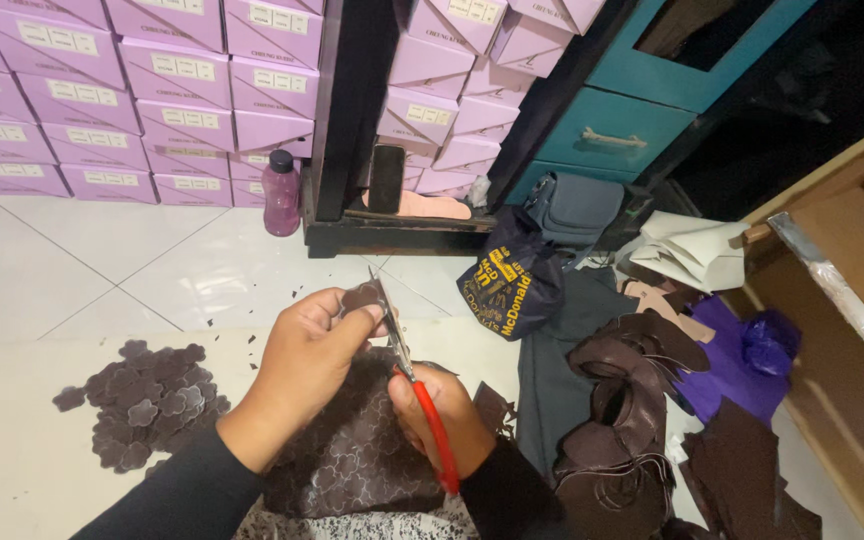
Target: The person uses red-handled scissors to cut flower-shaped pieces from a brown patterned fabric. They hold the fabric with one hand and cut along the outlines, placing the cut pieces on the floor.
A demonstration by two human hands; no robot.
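My left hand [302, 365] pinches a small dark brown leather piece [364, 297] between thumb and fingers. My right hand [434, 415] grips red-handled scissors [414, 385], whose blades point up and meet the piece's edge. Under both hands lies a dark brown leather sheet [352, 460] marked with pale flower outlines. To the left, a pile of cut flower-shaped leather pieces [147, 400] rests on the pale mat [22, 440].
Brown leather scraps [632, 400] and purple material [742, 355] lie at right beside a wooden frame [842, 300]. A dark plastic bag [507, 280], a purple bottle [281, 192], stacked lilac boxes [152, 90], a phone [386, 178] and a teal cabinet [632, 110] stand behind.
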